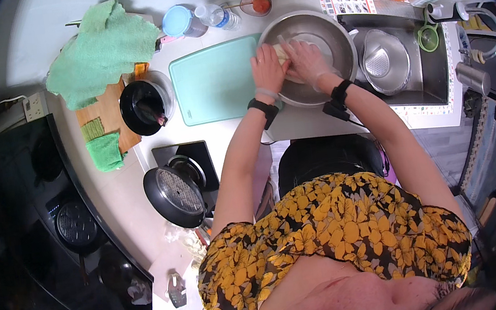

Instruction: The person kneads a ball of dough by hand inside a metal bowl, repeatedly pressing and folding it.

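Note:
Both hands meet over the left side of a wide stainless steel bowl [345, 45]. The fingers of my left hand [268, 69] curl around a pale, dough-like piece [281, 52]. My right hand [307, 60], in a thin clear plastic glove, presses on the same piece from the right. Much of it is hidden under the fingers, so its full shape cannot be told. More pale material [309, 39] shows in the bowl behind my right hand. A mint-green cutting board [216, 82] lies just left of the bowl, beside my left hand.
Right of the bowl, a sink [433, 72] holds a metal basin [385, 61]. A black pot [142, 107] and a frying pan [174, 196] stand at the left. Behind are a plastic bottle [218, 17], a lidded tub [180, 21] and a small bowl of red sauce [261, 4].

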A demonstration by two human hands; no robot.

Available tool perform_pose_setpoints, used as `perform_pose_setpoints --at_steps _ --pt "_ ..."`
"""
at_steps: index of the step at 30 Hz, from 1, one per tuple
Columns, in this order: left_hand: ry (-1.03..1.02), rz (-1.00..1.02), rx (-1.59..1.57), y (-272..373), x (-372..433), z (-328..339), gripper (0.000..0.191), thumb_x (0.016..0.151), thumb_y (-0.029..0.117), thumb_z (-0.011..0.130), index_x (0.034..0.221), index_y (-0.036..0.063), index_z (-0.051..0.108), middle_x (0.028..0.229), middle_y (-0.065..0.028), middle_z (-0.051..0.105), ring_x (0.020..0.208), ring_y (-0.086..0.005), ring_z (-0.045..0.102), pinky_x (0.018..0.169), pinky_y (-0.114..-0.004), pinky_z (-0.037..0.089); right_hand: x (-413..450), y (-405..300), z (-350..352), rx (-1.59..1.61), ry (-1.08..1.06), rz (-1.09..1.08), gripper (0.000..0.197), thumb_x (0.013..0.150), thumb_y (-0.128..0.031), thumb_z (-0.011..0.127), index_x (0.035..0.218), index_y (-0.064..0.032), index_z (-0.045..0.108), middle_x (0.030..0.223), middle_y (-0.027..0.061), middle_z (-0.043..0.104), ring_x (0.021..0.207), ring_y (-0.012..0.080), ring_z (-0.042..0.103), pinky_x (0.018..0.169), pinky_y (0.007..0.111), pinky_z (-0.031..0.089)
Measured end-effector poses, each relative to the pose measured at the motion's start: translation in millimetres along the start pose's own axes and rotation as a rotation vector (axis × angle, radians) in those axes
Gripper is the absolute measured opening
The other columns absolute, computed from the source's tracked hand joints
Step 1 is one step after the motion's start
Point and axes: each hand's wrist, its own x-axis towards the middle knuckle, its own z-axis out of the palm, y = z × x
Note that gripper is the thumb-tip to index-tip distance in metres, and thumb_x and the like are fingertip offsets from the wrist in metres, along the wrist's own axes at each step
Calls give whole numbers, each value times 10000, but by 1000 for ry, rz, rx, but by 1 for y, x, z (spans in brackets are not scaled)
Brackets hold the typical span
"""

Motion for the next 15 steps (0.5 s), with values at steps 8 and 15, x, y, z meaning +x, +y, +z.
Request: perform_pose_setpoints --at_steps 8,15 --pt "55 127 203 8 22 19 331 774 383 559 921 86 554 915 -52 478 916 -211 453 748 -354 334 29 39 8 185 -187 4 555 754 -341 617 1212 -90 431 1044 165 519 991 340 532 832 437 445" --pt "-22 49 43 3 22 19 489 771 410 566 1085 42 499 1066 -94 493 1049 -248 435 846 -400 321 35 48 25 301 -121 -6 538 729 -333 641 1169 -80 464 1045 169 517 991 326 526 850 411 434"
